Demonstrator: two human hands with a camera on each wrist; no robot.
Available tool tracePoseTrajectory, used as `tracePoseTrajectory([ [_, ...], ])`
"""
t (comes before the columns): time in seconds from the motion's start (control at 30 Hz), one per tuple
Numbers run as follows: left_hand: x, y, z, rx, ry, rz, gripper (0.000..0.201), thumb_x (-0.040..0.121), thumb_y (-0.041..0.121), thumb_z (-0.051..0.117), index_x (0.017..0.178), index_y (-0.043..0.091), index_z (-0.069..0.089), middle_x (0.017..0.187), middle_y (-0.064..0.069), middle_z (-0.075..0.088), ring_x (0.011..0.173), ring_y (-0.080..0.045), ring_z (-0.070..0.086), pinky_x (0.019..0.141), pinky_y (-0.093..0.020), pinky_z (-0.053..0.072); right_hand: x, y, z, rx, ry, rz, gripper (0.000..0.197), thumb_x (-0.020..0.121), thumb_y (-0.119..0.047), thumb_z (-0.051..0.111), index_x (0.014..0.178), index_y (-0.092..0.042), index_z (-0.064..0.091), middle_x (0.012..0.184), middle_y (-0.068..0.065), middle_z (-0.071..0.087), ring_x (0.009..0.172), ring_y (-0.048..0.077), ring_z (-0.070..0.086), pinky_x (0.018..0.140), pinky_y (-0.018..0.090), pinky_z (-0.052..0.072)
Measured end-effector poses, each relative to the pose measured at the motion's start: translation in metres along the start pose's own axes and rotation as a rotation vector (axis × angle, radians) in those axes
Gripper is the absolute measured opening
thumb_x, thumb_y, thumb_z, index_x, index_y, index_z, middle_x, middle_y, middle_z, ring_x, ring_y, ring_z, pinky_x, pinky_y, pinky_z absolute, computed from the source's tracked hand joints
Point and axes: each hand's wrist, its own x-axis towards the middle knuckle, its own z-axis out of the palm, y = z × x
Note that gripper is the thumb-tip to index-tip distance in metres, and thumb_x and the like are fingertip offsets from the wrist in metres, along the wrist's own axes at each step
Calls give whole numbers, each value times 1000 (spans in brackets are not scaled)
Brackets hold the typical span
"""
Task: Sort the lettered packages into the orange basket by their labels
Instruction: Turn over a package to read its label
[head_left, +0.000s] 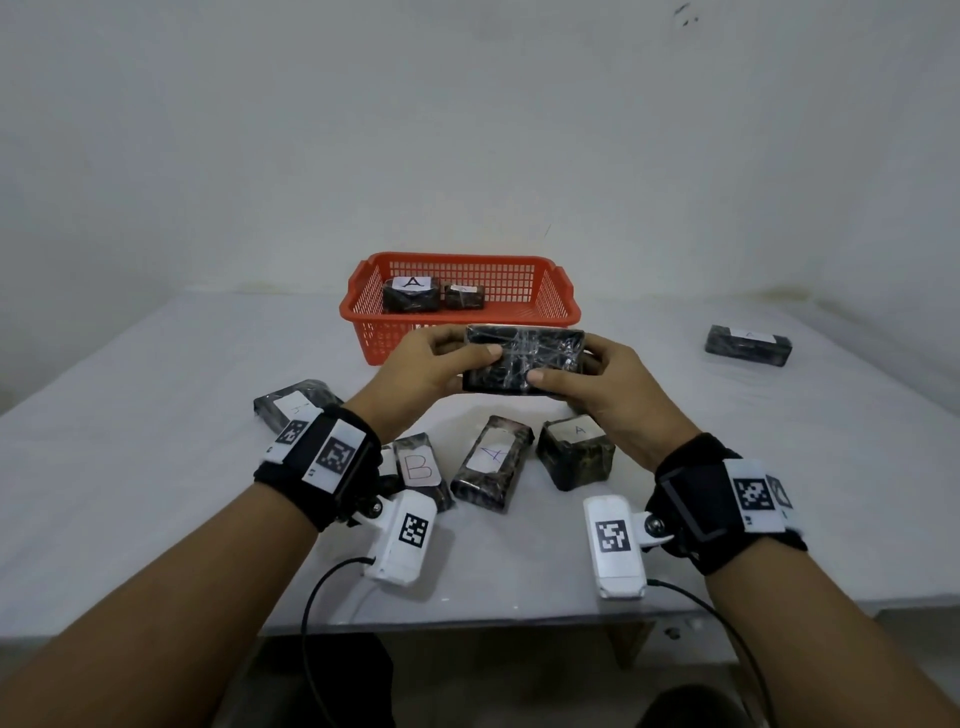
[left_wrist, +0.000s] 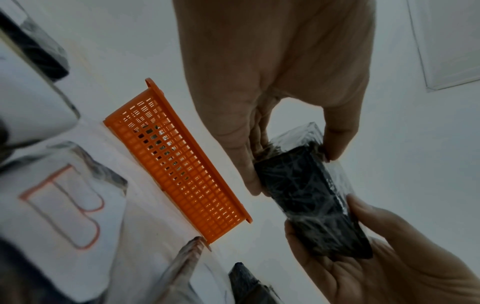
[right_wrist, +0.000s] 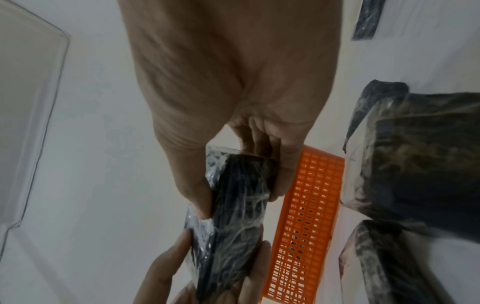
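Hands, left hand (head_left: 436, 366) and right hand (head_left: 608, 384), each pinch an end of a dark wrapped package (head_left: 523, 359) above the counter (head_left: 156, 467), blank side up, probably hunting its label before the orange basket (head_left: 563, 306).

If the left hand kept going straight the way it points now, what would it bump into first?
Likely the orange basket: the left hand, holding the dark package together with the right hand, points forward toward its near wall. Depth is unclear, so it might pass above the rim.

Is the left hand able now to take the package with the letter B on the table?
Probably not yet. The left hand and right hand both grip the held package. The B package lies uncovered below the left wrist, so it looks reachable once the hand lets go.
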Motion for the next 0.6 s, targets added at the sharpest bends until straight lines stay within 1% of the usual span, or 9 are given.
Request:
tracePoseTrajectory([
  [0.1, 0, 0, 2, 28, -30, -3, 48, 86, 22, 81, 126, 0, 67, 122, -17, 75, 116, -32, 72, 106, -53, 53, 0, 1, -2, -2, 4, 2, 41, 84, -10, 84, 122, -12, 69, 113, 6, 79, 99, 15, 76, 69, 14, 54],
  [0.2, 1, -1, 3, 103, -2, 11, 39, 88, 14, 80, 124, 4, 69, 117, -15, 77, 112, -33, 73, 105, -55, 54, 0, 2, -2, -27, 17, 2, 37, 87, -18, 83, 122, -14, 70, 114, 6, 79, 105, 20, 76, 77, 23, 56],
  [0.27, 0, -2, 3, 117, -7, 14, 37, 90, 9, 77, 125, 4, 68, 117, -14, 77, 111, -31, 74, 103, -51, 56, -1, 2, -2, -42, 44, -11, 35, 88, -25, 82, 120, -16, 72, 112, 6, 79, 106, 22, 75, 81, 29, 56],
  [0.33, -2, -2, 3, 127, -13, 23, 37, 90, 8, 76, 126, 5, 67, 119, -12, 77, 111, -27, 74, 102, -44, 58, -1, 2, -1, -50, 53, -16, 36, 87, -25, 82, 120, -16, 72, 113, 5, 79, 107, 22, 75, 82, 29, 56],
  [0.4, -4, -1, 2, 148, 5, 54, 42, 88, 6, 78, 129, 6, 66, 121, -9, 76, 114, -23, 73, 103, -41, 57, -2, 2, -1, -43, 44, -6, 42, 86, -24, 84, 125, -16, 70, 117, 5, 77, 109, 20, 75, 82, 29, 58],
  [0.47, -4, -1, -1, 182, 21, 79, 51, 84, 2, 81, 132, 7, 63, 125, -6, 74, 117, -18, 71, 105, -39, 56, -3, 2, -1, -6, -5, 46, 51, 84, -31, 85, 130, -17, 68, 123, 6, 75, 113, 21, 74, 90, 36, 61],
  [0.5, -5, 0, -2, 198, 19, 84, 55, 82, 0, 82, 133, 9, 62, 126, -5, 73, 118, -16, 70, 105, -37, 55, -5, 2, -1, 31, -39, 98, 55, 83, -38, 84, 131, -17, 67, 124, 8, 74, 114, 25, 73, 95, 41, 61],
  [0.57, -5, -1, -4, 221, -11, 90, 62, 79, -6, 82, 134, 11, 58, 128, -4, 72, 121, -15, 68, 103, -35, 56, -7, -2, -1, 141, -64, 209, 52, 88, -45, 75, 128, -13, 68, 124, 14, 74, 113, 33, 73, 97, 45, 61],
  [0.6, -6, -1, -5, 228, -33, 94, 64, 78, -7, 83, 134, 12, 57, 129, -4, 71, 122, -16, 67, 102, -34, 57, -8, -3, -1, 198, -58, 242, 47, 92, -41, 70, 127, -10, 69, 122, 16, 75, 110, 33, 74, 96, 44, 61],
])
